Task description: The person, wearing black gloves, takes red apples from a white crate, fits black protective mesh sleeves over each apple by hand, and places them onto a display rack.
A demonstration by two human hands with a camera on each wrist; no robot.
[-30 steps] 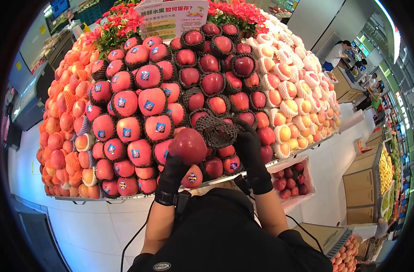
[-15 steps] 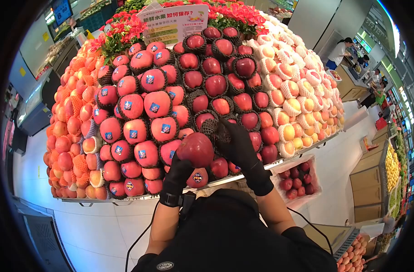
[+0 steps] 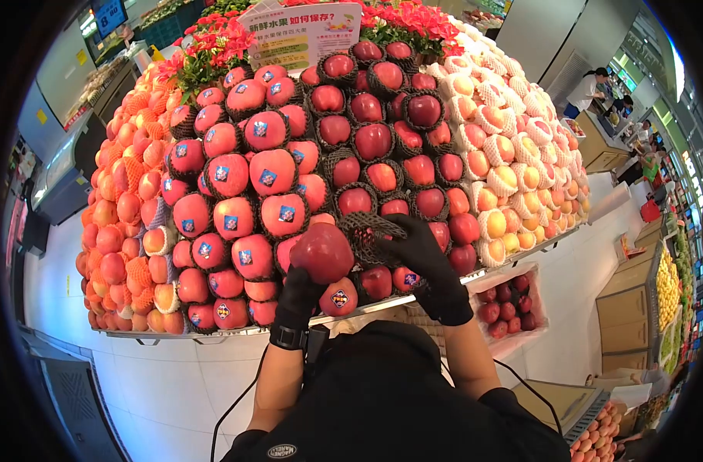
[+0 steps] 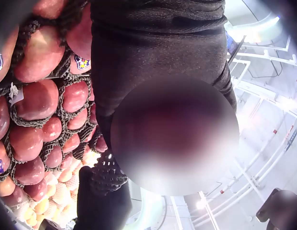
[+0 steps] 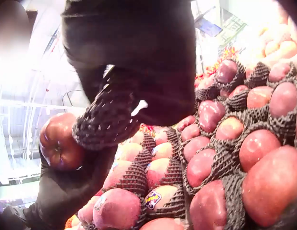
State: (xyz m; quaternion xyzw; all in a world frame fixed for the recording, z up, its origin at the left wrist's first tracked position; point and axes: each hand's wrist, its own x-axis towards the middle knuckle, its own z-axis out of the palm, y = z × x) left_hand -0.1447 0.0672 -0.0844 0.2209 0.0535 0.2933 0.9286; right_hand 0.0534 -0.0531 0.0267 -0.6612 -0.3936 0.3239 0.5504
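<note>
White light is pouring from overhead around me, the floor [image 3: 159, 377] shining bluish at left. The head view is curving inside a black border. In the left wrist view, a round patch is blurring the middle; in the right one, the ceiling [image 5: 31, 105] is glaring, the right hand [image 5: 131, 52] showing dark.

Had a pale tiled floor [image 3: 167, 385], tinged blue toward the left. Held a display case [image 3: 68, 175] and a lit screen [image 3: 109, 17] at left, a grey wall [image 3: 538, 31] at upper right, and wooden cabinets [image 3: 623, 316] at far right. Showed overhead, from the left wrist, a white ceiling [image 4: 256, 129] with pale rails [image 4: 266, 97] and bright lights [image 4: 256, 30].
</note>
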